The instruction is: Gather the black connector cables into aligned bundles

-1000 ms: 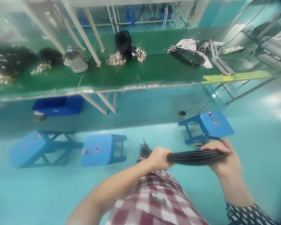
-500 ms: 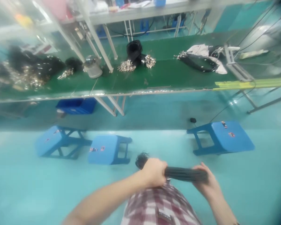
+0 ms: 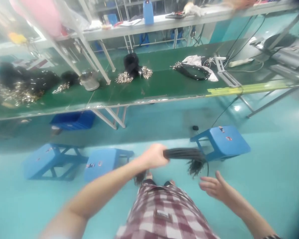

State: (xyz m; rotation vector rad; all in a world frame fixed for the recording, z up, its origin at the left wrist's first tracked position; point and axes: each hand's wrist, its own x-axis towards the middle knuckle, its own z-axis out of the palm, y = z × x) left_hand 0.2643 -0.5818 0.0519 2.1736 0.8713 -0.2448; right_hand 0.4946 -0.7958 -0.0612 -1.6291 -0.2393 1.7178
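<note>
A thick bundle of black cables (image 3: 181, 153) stretches sideways in front of my body, above the floor. My left hand (image 3: 156, 156) is wrapped round it near its left part. The bundle's right part bends down into a fringe of loose dark ends (image 3: 196, 167); another dark tuft (image 3: 139, 178) hangs below my left hand. My right hand (image 3: 215, 187) is apart from the bundle, below and right of its loose ends, fingers stretched out and thumb raised, holding nothing. The picture is blurred, so single cables are hard to make out.
A long green workbench (image 3: 159, 84) runs across ahead, bearing black cable bundles with shiny metal ends (image 3: 132, 66), a looped black bundle (image 3: 194, 71) and a grey-white pot (image 3: 89, 81). Blue stools (image 3: 229, 141) stand on the floor before it, and a blue bin (image 3: 73, 120) lies beneath.
My right hand has let go of the cable bundle and moved down from it. My left hand has lifted the bundle forward, and its right end now droops. The view has shifted.
</note>
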